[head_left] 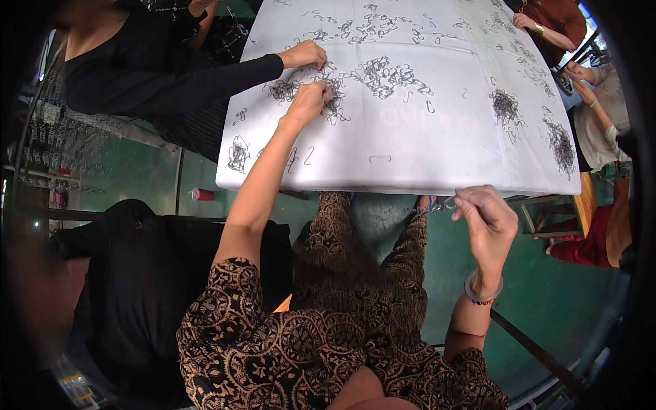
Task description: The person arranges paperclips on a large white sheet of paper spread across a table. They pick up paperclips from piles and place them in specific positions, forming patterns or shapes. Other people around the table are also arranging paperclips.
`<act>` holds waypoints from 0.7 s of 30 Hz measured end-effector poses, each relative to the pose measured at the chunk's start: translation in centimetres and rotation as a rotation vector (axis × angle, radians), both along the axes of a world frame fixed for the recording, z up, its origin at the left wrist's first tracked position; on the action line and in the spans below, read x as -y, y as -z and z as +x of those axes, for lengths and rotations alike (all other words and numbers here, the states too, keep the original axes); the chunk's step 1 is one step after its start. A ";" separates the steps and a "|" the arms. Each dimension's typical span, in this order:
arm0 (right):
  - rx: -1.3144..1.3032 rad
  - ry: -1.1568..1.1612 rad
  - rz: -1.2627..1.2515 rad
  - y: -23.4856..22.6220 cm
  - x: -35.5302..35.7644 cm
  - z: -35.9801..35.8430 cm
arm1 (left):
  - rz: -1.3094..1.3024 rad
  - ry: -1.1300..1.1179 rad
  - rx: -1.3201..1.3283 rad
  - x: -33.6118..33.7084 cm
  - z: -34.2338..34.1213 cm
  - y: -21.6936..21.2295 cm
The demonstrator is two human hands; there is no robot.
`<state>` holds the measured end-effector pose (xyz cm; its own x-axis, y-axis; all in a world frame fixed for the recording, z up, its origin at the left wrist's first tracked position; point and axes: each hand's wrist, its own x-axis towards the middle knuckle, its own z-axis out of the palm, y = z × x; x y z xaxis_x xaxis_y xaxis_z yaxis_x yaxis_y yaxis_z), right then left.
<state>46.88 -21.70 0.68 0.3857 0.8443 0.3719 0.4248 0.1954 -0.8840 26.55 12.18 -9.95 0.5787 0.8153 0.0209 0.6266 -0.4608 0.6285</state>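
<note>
The left hand [307, 102] is extended over the white table sheet [437, 137], its fingers curled down into a tangled heap of dark wire hooks [301, 89]; whether a hook is actually pinched cannot be told, as the fingertips are buried in the pile. The right hand [486, 222] is held off the near edge of the sheet, fingers closed on a short chain of linked hooks [432, 204] that hangs just below the table edge. The two hands are well apart.

Risks noted: the heap is densely interlocked, so a single hook is likely to be lifted with several others caught on it, and loose pieces could be scattered. The chain is held beyond the table edge; should the pinch slacken, it would probably be dropped to the green floor [547, 301]. A co-worker's hand [304, 53], in a black sleeve, is working the same heap, and collision is possible.

Materials: the hooks are thin, dark, bent wire, S-shaped, rigid and snag-prone. The sheet is smooth, pale and creased along fold lines.
</note>
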 end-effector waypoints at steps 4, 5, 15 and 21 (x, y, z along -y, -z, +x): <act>0.005 0.013 0.007 0.5 0.4 -0.1 | -0.134 -0.047 -0.034 -1.4 -0.3 0.5; 0.005 0.015 0.006 0.7 0.6 -0.2 | -0.158 -0.046 0.004 -1.8 -0.3 1.0; -0.221 0.128 -0.050 1.6 0.4 -2.0 | 0.270 -0.129 -0.447 -2.3 -0.8 4.1; -0.145 0.088 -0.039 2.0 1.1 -1.9 | -0.149 0.011 -0.580 -2.6 -0.9 1.7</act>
